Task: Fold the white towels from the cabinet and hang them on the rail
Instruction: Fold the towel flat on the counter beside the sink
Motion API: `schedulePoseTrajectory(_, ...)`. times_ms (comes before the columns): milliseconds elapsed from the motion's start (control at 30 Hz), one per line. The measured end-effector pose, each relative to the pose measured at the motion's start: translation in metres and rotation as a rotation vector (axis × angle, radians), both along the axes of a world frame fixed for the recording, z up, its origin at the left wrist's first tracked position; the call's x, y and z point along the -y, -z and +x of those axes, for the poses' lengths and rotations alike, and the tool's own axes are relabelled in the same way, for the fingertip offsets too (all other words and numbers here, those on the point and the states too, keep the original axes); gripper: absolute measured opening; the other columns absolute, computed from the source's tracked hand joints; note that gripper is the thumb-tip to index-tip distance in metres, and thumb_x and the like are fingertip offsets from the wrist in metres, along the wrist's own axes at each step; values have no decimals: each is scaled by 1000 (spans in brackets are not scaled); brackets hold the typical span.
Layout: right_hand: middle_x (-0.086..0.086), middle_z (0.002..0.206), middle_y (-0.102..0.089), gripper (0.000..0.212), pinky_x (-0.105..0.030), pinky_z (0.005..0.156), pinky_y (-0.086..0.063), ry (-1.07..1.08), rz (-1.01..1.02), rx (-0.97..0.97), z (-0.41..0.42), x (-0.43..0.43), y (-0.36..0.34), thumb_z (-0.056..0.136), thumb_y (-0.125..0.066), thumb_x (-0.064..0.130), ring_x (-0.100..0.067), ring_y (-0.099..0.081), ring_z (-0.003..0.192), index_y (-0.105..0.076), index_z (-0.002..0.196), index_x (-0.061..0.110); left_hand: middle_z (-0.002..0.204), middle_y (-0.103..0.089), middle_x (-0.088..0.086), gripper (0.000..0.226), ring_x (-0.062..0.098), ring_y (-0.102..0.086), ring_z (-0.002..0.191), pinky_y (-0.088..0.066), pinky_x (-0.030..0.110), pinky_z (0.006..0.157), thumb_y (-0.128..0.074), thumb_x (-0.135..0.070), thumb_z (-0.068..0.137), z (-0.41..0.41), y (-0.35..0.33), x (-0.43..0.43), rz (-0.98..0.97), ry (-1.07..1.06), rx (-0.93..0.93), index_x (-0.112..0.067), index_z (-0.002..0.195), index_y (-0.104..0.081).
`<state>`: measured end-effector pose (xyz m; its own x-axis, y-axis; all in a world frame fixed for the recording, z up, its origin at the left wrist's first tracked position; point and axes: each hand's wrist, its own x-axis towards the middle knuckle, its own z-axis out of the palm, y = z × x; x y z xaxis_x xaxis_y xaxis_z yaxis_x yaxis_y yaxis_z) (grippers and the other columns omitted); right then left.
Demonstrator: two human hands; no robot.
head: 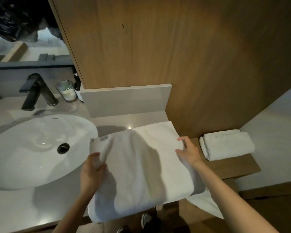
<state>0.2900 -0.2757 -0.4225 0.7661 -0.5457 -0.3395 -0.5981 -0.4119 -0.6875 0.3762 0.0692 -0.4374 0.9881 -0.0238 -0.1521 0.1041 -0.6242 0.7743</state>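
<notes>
Left hand [92,171] fingers partly hidden under white towel [141,169]

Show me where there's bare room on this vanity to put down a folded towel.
Bare: the counter in front of the sink, left of the left hand; a narrow strip between the spread towel and the backsplash; the wooden shelf edge in front of the folded towel. Crowded: the corner with faucet, glass jar and bottle.
</notes>
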Motion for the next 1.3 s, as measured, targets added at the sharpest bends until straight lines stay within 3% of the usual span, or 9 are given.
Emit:
schedulePoseTrajectory(233,-18,79,-56,44,-28,52,-44,75,316,32,-11,41,-6,88,-54,0,-24,-52,61,-49,111,37,108,-56,-3,44,21,-52,96,-40,30,78,-68,-10,84,29,-13,30,-63,57,-20,-27,122,-55)
schedulePoseTrajectory(500,-14,78,-59,32,-31,69,-44,80,534,186,-19,75,-16,88,-61,-4,-24,-55,75,-60,106,22,59,-58,-9,20,4,-55,50,-46,13,51,-65,-8,89,50,-33,24,-238,250,-106,-26,98,-64)
schedulePoseTrajectory(700,-15,74,-51,35,-38,77,-48,-21,495,146,-25,83,-17,88,-64,-1,-29,-49,77,-70,109,25,78,-50,13,53,14,-42,64,-43,23,63,-78,-9,77,62,-30,1,-79,547,-228,-45,112,-64)
schedulePoseTrajectory(800,0,63,-34,33,-22,67,-44,-68,405,100,-24,83,-23,84,-70,0,-18,-41,66,-71,111,20,96,-57,22,48,18,-47,68,-44,27,68,-80,-16,76,64,-28,-4,-40,537,-206,-47,109,-67)
schedulePoseTrajectory(933,0,66,-28,33,-9,56,-40,-54,227,144,-24,80,-34,77,-77,-2,-15,-32,61,-75,101,20,97,-69,8,44,12,-65,71,-50,16,65,-84,-15,71,66,-37,-4,-63,427,-142,-44,100,-68)
schedulePoseTrajectory(1033,-6,68,-28,34,-7,58,-40,-25,189,232,-28,81,-45,74,-79,-1,-22,-28,64,-75,96,24,78,-66,-11,41,18,-57,70,-45,24,67,-87,-23,66,74,-40,-9,-25,380,-66,-49,92,-70)
schedulePoseTrajectory(1167,-4,64,-36,30,-11,55,-36,-33,115,330,-31,82,-58,76,-81,9,-16,-32,61,-75,97,28,94,-73,-17,37,-2,-64,83,-49,17,79,-83,-17,72,85,-55,-7,-93,395,54,-38,100,-72)
schedulePoseTrajectory(1233,8,59,-47,26,-14,55,-38,-61,52,361,-30,82,-61,79,-79,14,-10,-39,60,-75,98,31,89,-70,-12,38,3,-57,70,-45,16,73,-79,-16,77,92,-62,-2,-88,427,144,-40,106,-69)
schedulePoseTrajectory(1300,-2,74,-62,24,-26,63,-45,-82,-1,390,-29,83,-61,83,-75,19,-18,-48,69,-73,101,35,76,-58,0,38,16,-44,63,-43,26,69,-75,-19,81,100,-65,1,-89,431,181,-44,109,-67)
